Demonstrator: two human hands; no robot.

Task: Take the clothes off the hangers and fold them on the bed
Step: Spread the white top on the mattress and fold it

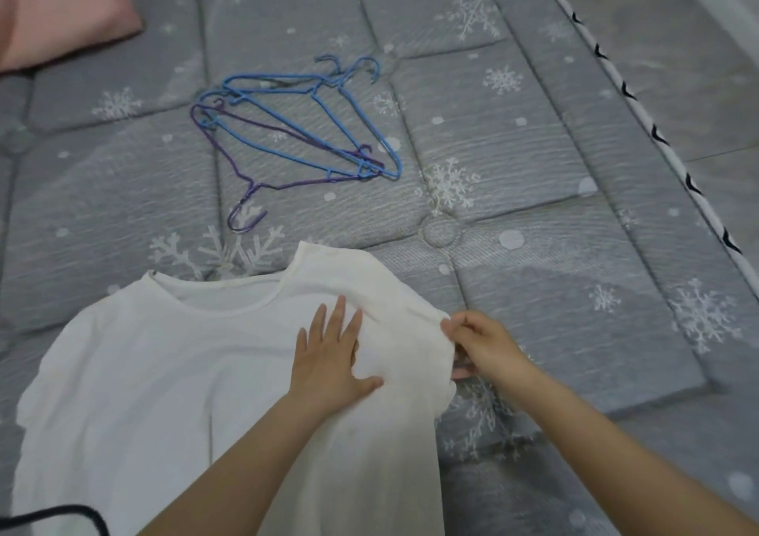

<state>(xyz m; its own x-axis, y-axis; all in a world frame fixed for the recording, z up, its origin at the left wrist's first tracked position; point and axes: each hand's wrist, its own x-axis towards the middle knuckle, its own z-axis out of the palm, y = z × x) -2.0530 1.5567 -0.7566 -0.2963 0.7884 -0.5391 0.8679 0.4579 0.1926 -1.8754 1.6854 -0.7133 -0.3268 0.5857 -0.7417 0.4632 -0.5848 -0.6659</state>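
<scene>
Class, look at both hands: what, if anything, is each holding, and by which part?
The right hand pinches the white shirt at its sleeve edge. The left hand holds nothing; it presses flat on the shirt.

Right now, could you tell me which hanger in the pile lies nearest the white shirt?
The purple hanger: its hook points toward the white shirt, while the blue hangers lie farther back.

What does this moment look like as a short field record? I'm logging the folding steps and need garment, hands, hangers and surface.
garment: white shirt, spread flat on the bed, neckline away from the person
left hand: left hand pressed flat on the shirt near its right shoulder, fingers straight
right hand: right hand pinches the edge of the shirt's right sleeve
hangers: blue and purple wire hangers, bare, piled beyond the shirt
surface: grey snowflake bed cover
other: pink pillow at far left corner
</scene>
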